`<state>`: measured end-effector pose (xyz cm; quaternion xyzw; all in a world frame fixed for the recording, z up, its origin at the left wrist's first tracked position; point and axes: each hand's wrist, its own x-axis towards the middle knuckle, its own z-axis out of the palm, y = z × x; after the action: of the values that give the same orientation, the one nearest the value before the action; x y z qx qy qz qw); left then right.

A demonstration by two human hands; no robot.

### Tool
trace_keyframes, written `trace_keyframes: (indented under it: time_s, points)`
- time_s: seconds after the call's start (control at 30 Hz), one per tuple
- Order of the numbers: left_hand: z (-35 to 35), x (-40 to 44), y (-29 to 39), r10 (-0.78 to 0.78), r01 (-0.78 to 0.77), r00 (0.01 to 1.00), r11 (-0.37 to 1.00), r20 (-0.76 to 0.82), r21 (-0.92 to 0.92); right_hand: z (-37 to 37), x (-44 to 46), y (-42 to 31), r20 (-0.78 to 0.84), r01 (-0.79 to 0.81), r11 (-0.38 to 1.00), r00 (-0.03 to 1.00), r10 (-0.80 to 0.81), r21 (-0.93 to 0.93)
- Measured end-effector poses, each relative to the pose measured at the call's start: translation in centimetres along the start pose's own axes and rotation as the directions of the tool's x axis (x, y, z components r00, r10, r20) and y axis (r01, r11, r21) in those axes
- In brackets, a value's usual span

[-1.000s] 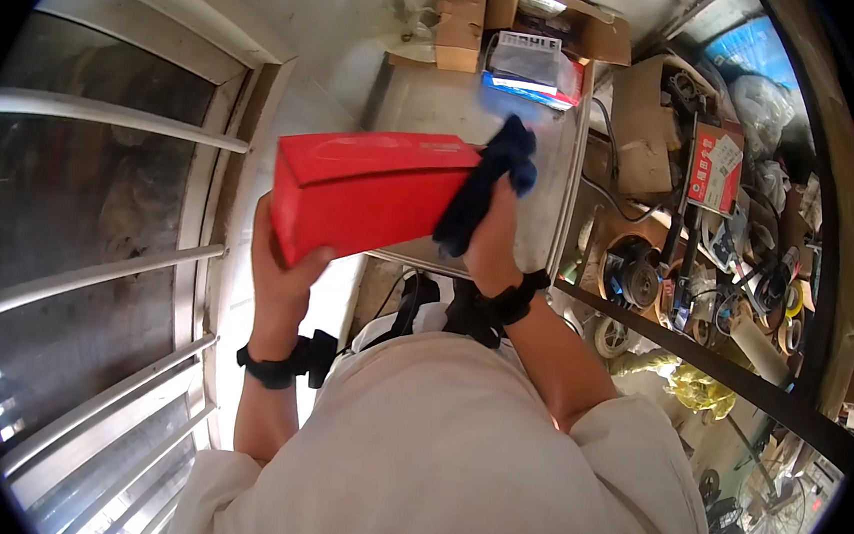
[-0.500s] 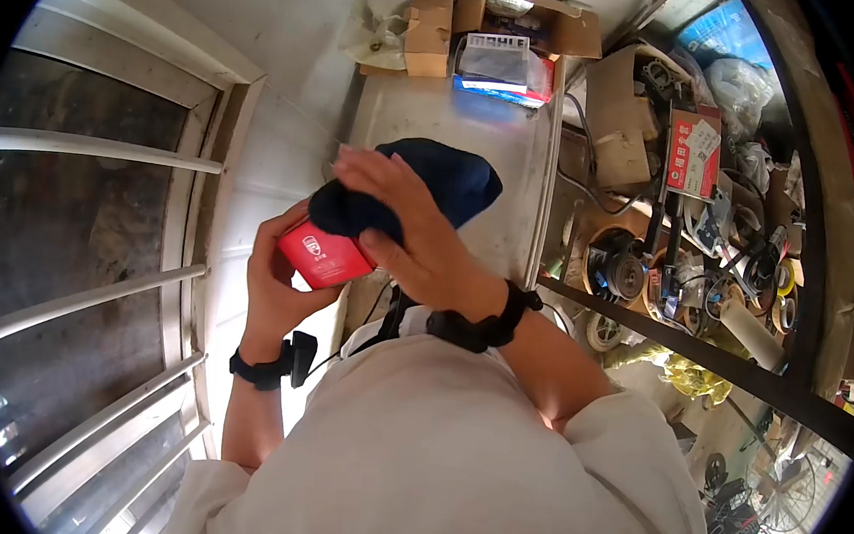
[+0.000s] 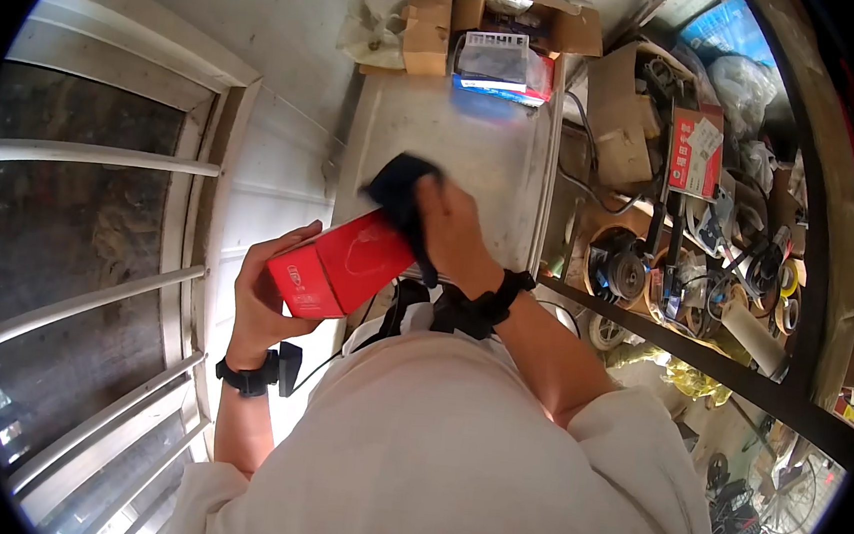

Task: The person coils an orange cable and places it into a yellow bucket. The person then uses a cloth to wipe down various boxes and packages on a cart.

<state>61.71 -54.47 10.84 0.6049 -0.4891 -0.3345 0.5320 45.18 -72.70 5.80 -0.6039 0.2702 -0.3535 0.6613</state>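
A red box [image 3: 342, 265] is tilted in front of my body, its near end with white print turned toward me. Around that near end wraps my left hand [image 3: 269, 300], thumb below and fingers on the far left side. My right hand [image 3: 453, 231] grips a dark blue cloth [image 3: 401, 193], which lies against the box's far right end and hides part of it. Both wrists wear black straps.
Beyond the hands is a metal-topped table [image 3: 378, 123] bearing a MAHLE box [image 3: 495, 60] and open cartons [image 3: 428, 34]. A cluttered shelf with tape rolls and a red-white box [image 3: 695, 153] stands right. A barred window [image 3: 85, 155] is at left.
The box has turned and its long top face shows again. My right hand and the cloth have moved from over its near end toward its far end.
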Motion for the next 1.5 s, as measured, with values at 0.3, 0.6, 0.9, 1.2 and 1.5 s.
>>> trace_keyframes:
  time_s: [0.3, 0.6, 0.9, 1.2, 1.5]
  points:
    - [-2.0, 0.1, 0.4, 0.144, -0.118, 0.984, 0.966, -0.102, 0.228, -4.7, 2.1, 3.1, -0.061, -0.193, 0.980, 0.980, 0.190, -0.039]
    - [2.9, 6.9, 2.6, 0.329, -0.329, 0.944, 0.944, 0.022, 0.009, -10.1, 2.3, 8.1, 0.036, -0.430, 0.901, 0.903, 0.429, 0.056]
    - [7.1, 9.1, 3.7, 0.012, -0.098, 0.934, 0.970, 0.357, 0.223, -15.8, 0.6, 1.3, 0.293, -0.646, 0.568, 0.751, 0.591, 0.510]
    - [5.8, 9.6, 6.7, 0.388, -0.388, 0.920, 0.891, 0.047, 0.235, -26.1, 1.6, -2.6, -0.862, 0.494, 0.816, 0.507, 0.009, 0.300]
    - [4.6, 9.3, 12.5, 0.595, -0.598, 0.801, 0.791, 0.065, 0.130, -35.6, 1.0, 3.6, -0.864, 0.537, 0.843, -0.442, 0.241, -0.040]
